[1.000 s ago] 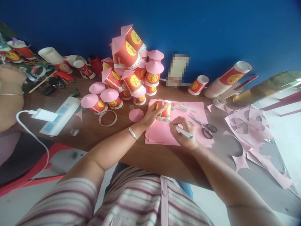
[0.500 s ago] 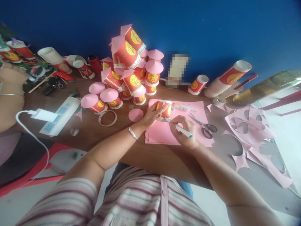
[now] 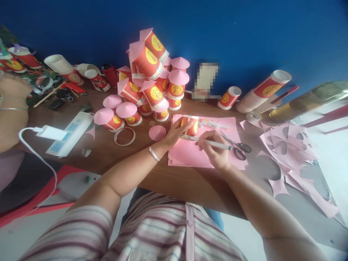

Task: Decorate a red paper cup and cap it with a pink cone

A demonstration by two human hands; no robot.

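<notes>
My left hand [image 3: 176, 131] is closed around a red and yellow paper cup [image 3: 193, 127], its thumb across the printed side. The cup is held over a stack of pink paper [image 3: 187, 156]. In my right hand [image 3: 216, 148] is a slim white pen-like tool [image 3: 221, 145] with a teal end, gripped like a pen. Its tip meets the cup's lower edge; whether it is a marker or a knife I cannot tell. Scissors with black handles [image 3: 239, 151] lie on the paper, right of my right hand. Behind the cup rests a white tube [image 3: 214, 124] with an orange tip.
Red cups with pink cone roofs [image 3: 146, 59] are piled at the back. A pink disc [image 3: 157, 133] and a tape roll [image 3: 124, 136] lie left of the paper. Pink scraps [image 3: 290, 145] cover the right. A power strip [image 3: 71, 134] and another person's arm [image 3: 13, 116] are at left.
My right hand has shifted slightly to the right and turned the white tool flatter, its tip now lying along the cup's lower edge. My left hand and the cup have stayed put.
</notes>
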